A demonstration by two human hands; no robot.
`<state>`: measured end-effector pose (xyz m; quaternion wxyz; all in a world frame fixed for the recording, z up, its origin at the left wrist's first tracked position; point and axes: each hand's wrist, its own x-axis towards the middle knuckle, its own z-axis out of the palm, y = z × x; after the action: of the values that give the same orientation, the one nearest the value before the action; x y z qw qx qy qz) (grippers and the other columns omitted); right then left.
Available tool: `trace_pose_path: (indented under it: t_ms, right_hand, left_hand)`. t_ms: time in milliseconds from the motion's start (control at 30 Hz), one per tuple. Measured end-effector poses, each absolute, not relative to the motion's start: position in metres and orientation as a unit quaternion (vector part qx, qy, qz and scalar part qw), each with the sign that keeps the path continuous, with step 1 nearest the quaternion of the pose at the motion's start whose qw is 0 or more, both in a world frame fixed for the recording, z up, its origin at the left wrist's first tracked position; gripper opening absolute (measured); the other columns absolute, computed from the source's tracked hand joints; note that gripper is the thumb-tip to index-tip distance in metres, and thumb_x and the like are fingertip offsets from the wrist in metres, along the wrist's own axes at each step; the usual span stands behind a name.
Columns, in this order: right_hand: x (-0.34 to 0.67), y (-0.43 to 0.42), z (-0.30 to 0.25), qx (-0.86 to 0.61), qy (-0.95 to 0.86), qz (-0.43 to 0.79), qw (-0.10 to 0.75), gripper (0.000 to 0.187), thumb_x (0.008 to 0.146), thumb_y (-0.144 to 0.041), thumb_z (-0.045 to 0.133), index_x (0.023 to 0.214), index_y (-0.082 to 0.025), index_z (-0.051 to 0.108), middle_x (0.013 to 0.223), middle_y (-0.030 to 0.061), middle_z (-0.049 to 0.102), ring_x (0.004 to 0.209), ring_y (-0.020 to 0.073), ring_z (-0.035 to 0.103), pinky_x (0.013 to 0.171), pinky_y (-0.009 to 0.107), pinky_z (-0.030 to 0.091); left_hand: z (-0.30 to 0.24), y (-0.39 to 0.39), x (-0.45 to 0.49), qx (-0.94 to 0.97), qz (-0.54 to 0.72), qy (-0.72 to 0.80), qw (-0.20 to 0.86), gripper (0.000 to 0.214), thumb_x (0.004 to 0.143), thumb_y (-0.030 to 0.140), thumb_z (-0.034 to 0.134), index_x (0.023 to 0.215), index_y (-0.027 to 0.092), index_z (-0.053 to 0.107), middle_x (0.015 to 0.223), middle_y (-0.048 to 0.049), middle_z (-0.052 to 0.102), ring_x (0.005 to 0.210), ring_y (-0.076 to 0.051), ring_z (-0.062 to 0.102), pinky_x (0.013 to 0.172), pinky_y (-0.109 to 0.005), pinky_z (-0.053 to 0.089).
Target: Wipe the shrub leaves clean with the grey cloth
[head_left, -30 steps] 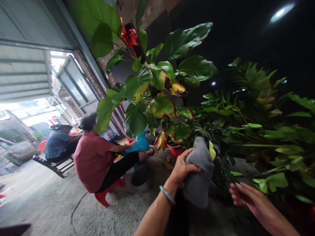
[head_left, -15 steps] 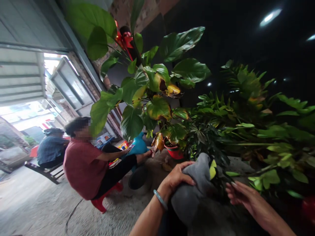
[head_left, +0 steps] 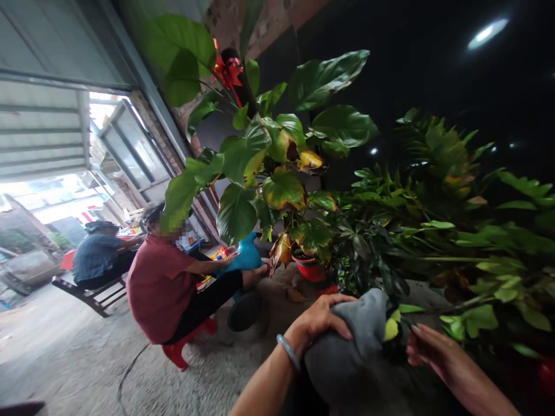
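Left hand (head_left: 325,318): my fingers curl over the grey cloth (head_left: 347,364), thumb pressing from the near side; they grip it firmly, none spread wide.
Cloth: it sits bunched low in front of me, its top fold just beside a yellow-green leaf (head_left: 391,329). I judge the step to be wiping leaves; whether a leaf lies inside the fold, I cannot see.
Right hand (head_left: 429,345): thumb and forefinger come close together near the green tip right of the cloth — whether they pinch a stem, I cannot tell in this gloom.
Leaf: the next move calls, I think, for a light stroke with the stem steadied, so nothing tears.
Cloth, a second on: it is lower than it was, down from beside the red pot (head_left: 311,270) to below it, and the leaf sits lower too. My right hand is little changed.
Foliage (head_left: 433,231): dense and green beyond my right hand.
Pot: behind the cloth, under the big plant (head_left: 236,214), which has some browned leaves.
Bucket (head_left: 244,312): dark, left of the pot.
Others: one person in a red shirt (head_left: 160,289) on a stool (head_left: 176,355) — another in blue (head_left: 93,260) on a bench (head_left: 84,292), farther off.
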<state>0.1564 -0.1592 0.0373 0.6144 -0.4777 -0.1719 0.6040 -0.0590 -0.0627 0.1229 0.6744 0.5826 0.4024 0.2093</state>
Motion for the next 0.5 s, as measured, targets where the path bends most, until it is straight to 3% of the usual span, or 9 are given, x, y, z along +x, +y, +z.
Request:
trace_pose_path:
  t_ms: [167, 267, 400, 500]
  right_hand:
    - [0.153, -0.163, 0.052, -0.506, -0.167, 0.587, 0.609, 0.042, 0.027, -0.051, 0.093, 0.054, -0.023, 0.075, 0.065, 0.0076, 0.077, 0.058, 0.0216, 0.066, 0.051, 0.03, 0.054]
    - [0.147, -0.162, 0.055, -0.517, -0.176, 0.589, 0.596, 0.045, 0.025, -0.052, 0.093, 0.055, -0.023, 0.076, 0.064, 0.0091, 0.076, 0.056, 0.021, 0.066, 0.05, 0.029, 0.054]
    - [0.152, -0.158, 0.037, -0.514, -0.194, 0.588, 0.594, 0.039, 0.034, -0.049, 0.092, 0.061, -0.024, 0.078, 0.064, 0.0058, 0.077, 0.056, 0.021, 0.067, 0.05, 0.029, 0.055]
    - [0.166, -0.155, 0.021, -0.497, -0.21, 0.616, 0.574, 0.033, 0.043, -0.049, 0.091, 0.061, -0.025, 0.078, 0.071, 0.0068, 0.079, 0.066, 0.0262, 0.071, 0.058, 0.034, 0.059]
  left_hand:
    - [0.144, -0.048, -0.065, 0.532, 0.334, 0.296, 0.72, 0.065, 0.043, 0.02, 0.082, 0.107, 0.023, 0.074, 0.087, -0.0003, 0.071, 0.081, -0.022, 0.063, 0.074, -0.032, 0.05]
    - [0.136, -0.036, -0.04, 0.483, 0.411, 0.342, 0.693, 0.071, 0.041, 0.019, 0.079, 0.111, 0.021, 0.071, 0.082, 0.001, 0.069, 0.077, -0.02, 0.061, 0.074, -0.031, 0.049]
    - [0.107, -0.044, -0.03, 0.507, 0.336, 0.475, 0.636, 0.066, 0.031, 0.007, 0.077, 0.096, 0.021, 0.075, 0.065, 0.0047, 0.061, 0.067, -0.017, 0.054, 0.065, -0.031, 0.046]
    - [0.11, -0.055, -0.047, 0.53, 0.302, 0.424, 0.669, 0.058, 0.033, 0.011, 0.08, 0.09, 0.023, 0.076, 0.067, 0.0025, 0.063, 0.065, -0.018, 0.054, 0.061, -0.031, 0.044]
